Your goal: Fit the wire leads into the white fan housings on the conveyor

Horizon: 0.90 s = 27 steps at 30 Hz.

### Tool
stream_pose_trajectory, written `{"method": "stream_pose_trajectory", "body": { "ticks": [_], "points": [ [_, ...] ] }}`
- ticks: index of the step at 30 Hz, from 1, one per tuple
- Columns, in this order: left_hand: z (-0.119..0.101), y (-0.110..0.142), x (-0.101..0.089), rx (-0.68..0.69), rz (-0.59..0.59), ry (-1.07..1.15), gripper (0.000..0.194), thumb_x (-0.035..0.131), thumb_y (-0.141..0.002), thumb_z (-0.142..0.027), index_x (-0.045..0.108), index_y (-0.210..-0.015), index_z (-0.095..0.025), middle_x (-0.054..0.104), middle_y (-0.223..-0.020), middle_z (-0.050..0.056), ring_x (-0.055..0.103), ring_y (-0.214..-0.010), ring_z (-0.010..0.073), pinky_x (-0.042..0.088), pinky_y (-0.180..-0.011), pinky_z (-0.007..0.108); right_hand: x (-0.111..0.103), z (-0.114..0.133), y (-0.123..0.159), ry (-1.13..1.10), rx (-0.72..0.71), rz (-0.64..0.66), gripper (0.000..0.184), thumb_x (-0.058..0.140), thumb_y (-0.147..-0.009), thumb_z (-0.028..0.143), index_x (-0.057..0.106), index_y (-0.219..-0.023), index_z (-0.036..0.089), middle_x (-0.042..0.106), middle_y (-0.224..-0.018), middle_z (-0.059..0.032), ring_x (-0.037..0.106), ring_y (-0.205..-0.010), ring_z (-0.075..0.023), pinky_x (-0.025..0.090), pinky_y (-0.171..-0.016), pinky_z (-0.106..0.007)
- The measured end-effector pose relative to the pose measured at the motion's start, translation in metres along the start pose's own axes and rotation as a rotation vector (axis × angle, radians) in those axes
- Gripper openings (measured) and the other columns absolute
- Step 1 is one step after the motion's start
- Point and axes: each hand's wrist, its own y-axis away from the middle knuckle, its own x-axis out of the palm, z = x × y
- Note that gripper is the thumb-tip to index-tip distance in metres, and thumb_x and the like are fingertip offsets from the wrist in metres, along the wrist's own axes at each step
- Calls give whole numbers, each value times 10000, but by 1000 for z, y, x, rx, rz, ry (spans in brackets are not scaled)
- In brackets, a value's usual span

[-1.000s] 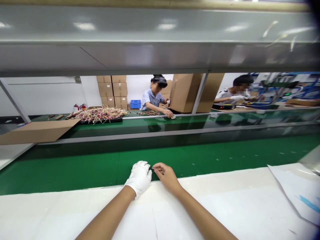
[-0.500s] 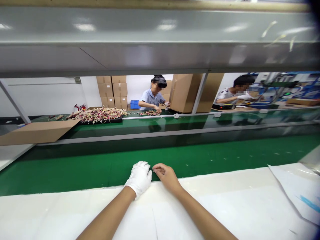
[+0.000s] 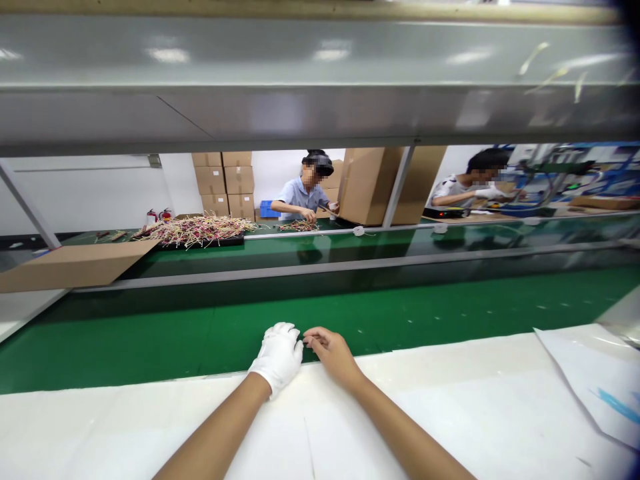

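Observation:
My left hand [image 3: 277, 357], in a white glove, rests palm down at the near edge of the green conveyor belt [image 3: 175, 350]. Its fingers are loosely bent, with the thumb apart from them, and no object shows in it. Just to its right is my right hand [image 3: 333, 353], bare, with its fingers loosely curled toward the glove and a small gap at the thumb. Nothing can be seen held there. The fingertips of both hands almost meet over the belt edge, while the wrists lie above the white sheet-covered worktop [image 3: 370, 427].
Across the belt, a co-worker [image 3: 305, 193] handles a small heap of wires [image 3: 299, 226]. A big pile of wires [image 3: 200, 230] lies left of it. Another person [image 3: 470, 187] works at right. A cardboard flap [image 3: 75, 263] juts in left; a metal hood [image 3: 280, 113] spans overhead.
White marks on the near belt have shifted left, and the small white rolls on the far belt have shifted right. The co-worker's hand has lifted slightly and moved left. My hands have hardly moved.

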Motion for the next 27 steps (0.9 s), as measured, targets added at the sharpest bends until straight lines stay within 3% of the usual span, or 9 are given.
{"method": "stream_pose_trajectory", "body": {
  "ticks": [17, 27],
  "points": [
    [4, -1, 6, -7, -5, 9, 317, 377, -775, -251, 598, -981, -155, 543, -1109, 77, 447, -1046, 222, 344, -917, 352, 0, 0, 1, 25, -11, 56, 176, 481, -727, 259, 620, -730, 151, 652, -700, -71, 601, -682, -203, 470, -654, -308],
    [2, 1, 1, -31, 49, 14, 364, 363, -775, -235, 577, -1050, -129, 517, -1152, 104, 430, -1078, 234, 323, -946, 360, 0, 3, 1, 1, -27, 107, 156, 544, -678, 233, 625, -772, 138, 653, -752, -80, 599, -690, -189, 481, -639, -288]
  ]
}}
